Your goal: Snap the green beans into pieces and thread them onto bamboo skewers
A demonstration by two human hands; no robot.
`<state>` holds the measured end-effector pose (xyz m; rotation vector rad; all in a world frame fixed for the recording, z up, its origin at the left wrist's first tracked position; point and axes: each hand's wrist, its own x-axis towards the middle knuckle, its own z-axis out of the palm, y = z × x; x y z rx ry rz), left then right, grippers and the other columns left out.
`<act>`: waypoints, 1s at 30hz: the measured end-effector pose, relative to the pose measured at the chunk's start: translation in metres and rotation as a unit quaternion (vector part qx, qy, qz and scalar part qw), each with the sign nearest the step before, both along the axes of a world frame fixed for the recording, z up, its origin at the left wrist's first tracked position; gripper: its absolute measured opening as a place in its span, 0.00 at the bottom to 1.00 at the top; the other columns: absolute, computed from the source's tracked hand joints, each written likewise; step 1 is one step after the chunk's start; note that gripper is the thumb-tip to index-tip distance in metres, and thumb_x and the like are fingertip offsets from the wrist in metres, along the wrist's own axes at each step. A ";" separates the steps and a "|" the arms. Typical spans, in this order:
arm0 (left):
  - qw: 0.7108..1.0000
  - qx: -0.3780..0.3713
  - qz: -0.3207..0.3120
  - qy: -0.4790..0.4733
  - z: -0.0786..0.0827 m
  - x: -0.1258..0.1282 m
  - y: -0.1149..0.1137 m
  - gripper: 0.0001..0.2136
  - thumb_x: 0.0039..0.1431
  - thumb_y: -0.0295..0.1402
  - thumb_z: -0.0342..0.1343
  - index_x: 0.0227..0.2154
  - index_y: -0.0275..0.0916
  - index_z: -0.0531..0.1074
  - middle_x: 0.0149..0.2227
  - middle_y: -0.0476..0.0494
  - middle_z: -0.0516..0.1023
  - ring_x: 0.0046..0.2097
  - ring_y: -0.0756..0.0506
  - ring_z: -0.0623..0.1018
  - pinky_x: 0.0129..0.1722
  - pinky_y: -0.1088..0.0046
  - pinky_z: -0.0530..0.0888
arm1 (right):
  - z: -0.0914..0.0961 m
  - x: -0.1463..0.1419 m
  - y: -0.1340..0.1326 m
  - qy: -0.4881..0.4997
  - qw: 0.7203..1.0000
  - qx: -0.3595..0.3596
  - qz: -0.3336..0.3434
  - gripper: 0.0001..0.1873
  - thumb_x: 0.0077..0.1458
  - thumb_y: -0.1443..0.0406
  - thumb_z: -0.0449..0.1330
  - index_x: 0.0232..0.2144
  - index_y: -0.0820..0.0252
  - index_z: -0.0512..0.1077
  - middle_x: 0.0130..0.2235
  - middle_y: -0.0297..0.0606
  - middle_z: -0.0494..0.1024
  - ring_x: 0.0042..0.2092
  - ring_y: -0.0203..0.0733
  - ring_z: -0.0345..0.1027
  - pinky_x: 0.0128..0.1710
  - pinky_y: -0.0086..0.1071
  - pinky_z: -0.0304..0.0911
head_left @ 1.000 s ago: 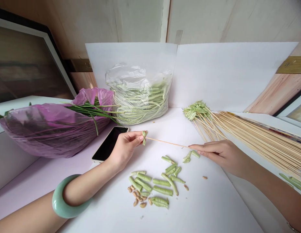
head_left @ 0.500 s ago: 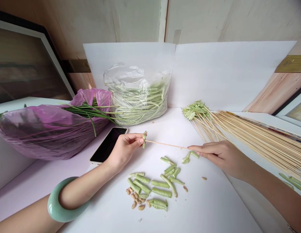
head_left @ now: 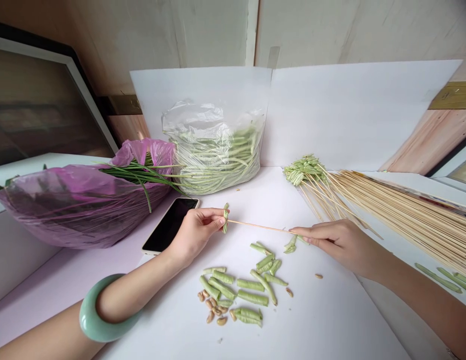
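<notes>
Between thumb and fingers, my left hand (head_left: 197, 230) pinches a short piece of green bean (head_left: 225, 218). A thin wooden skewer (head_left: 259, 226) runs from that piece to my right hand (head_left: 330, 242), whose fingers are closed on its other end. Whether the tip has gone through the bean is hidden by my fingers. Below the skewer lie several cut green bean pieces (head_left: 251, 297) on the white surface, with a few tan beans (head_left: 221, 321) beside them. Another bean piece (head_left: 291, 245) lies just under my right fingertips.
A clear bag of long beans (head_left: 221, 160) stands at the back, beside a purple bag of greens (head_left: 78, 205). A phone (head_left: 168, 225) lies by my left hand. Skewers with bean pieces (head_left: 306, 170) and a spread of bare skewers (head_left: 405, 215) lie at the right.
Both hands keep their grip on the bean piece and skewer, nearly still. The whole view has shifted slightly, so most things appear a little further right.
</notes>
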<state>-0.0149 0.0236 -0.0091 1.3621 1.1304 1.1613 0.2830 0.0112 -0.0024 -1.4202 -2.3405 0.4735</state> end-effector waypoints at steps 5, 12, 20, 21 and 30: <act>1.000 -0.009 -0.005 -0.012 -0.002 0.000 0.000 0.13 0.42 0.37 0.65 0.29 0.32 0.78 0.22 0.47 0.74 0.26 0.51 0.69 0.31 0.74 0.67 | -0.001 -0.001 0.000 0.005 1.000 0.003 0.001 0.19 0.58 0.61 0.50 0.46 0.52 0.76 0.24 0.33 0.76 0.22 0.38 0.60 0.20 0.30 0.56; 0.999 -0.043 -0.021 -0.018 -0.002 -0.001 0.001 0.13 0.42 0.37 0.65 0.29 0.31 0.77 0.20 0.48 0.74 0.26 0.51 0.69 0.32 0.73 0.68 | -0.004 0.002 0.002 -0.005 1.000 0.001 0.013 0.19 0.59 0.60 0.48 0.46 0.50 0.76 0.23 0.32 0.75 0.21 0.38 0.59 0.18 0.31 0.53; 0.999 -0.033 -0.008 -0.011 -0.001 0.000 -0.001 0.12 0.42 0.36 0.65 0.27 0.32 0.77 0.21 0.47 0.74 0.26 0.51 0.69 0.31 0.73 0.67 | -0.005 -0.003 0.000 -0.008 0.999 0.044 0.016 0.20 0.59 0.62 0.48 0.45 0.52 0.77 0.19 0.31 0.66 0.21 0.36 0.57 0.19 0.29 0.52; 0.999 -0.035 -0.009 -0.009 0.000 0.000 -0.001 0.11 0.42 0.36 0.65 0.26 0.32 0.77 0.21 0.47 0.74 0.26 0.51 0.69 0.32 0.73 0.67 | -0.005 -0.004 0.000 -0.003 0.999 0.049 0.016 0.20 0.59 0.62 0.48 0.45 0.52 0.77 0.18 0.31 0.66 0.21 0.36 0.57 0.19 0.29 0.52; 0.998 -0.052 -0.041 -0.023 0.002 0.004 -0.004 0.10 0.39 0.35 0.67 0.23 0.33 0.78 0.21 0.44 0.76 0.27 0.48 0.72 0.32 0.71 0.70 | -0.006 -0.015 -0.006 0.019 0.998 0.049 0.028 0.18 0.59 0.63 0.50 0.45 0.52 0.77 0.20 0.32 0.72 0.22 0.37 0.64 0.20 0.29 0.58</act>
